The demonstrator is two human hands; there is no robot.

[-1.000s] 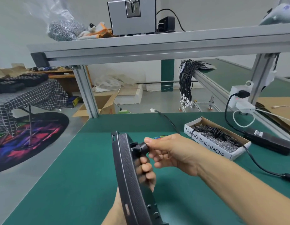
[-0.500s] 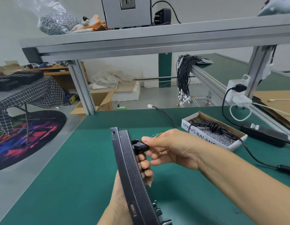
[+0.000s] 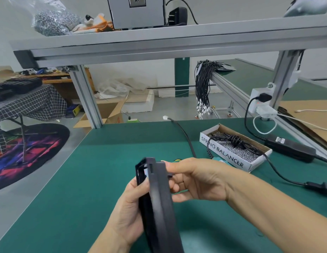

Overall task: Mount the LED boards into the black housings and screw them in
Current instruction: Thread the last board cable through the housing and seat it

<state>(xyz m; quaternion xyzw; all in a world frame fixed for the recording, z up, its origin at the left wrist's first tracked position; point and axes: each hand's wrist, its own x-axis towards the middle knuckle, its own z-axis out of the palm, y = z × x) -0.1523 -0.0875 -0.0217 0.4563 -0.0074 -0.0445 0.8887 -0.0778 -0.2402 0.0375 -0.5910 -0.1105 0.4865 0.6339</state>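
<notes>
There is one view, from a camera on the person's head, wide-angle, so straight frame rails bow near the edges. It looks forward and down across the green desk (image 3: 86, 189) from its near edge toward the far edge. The hands come in from the bottom: the left hand (image 3: 128, 212) at bottom centre, the right hand (image 3: 197, 179) reaching in from the lower right, both close to the lens and large in frame. The desk's left edge runs diagonally from the lower left up to the far left corner by the frame post (image 3: 86, 97). The shelf (image 3: 159, 39) crosses above, seen from slightly below. Beyond the far edge, floor and room show.
</notes>
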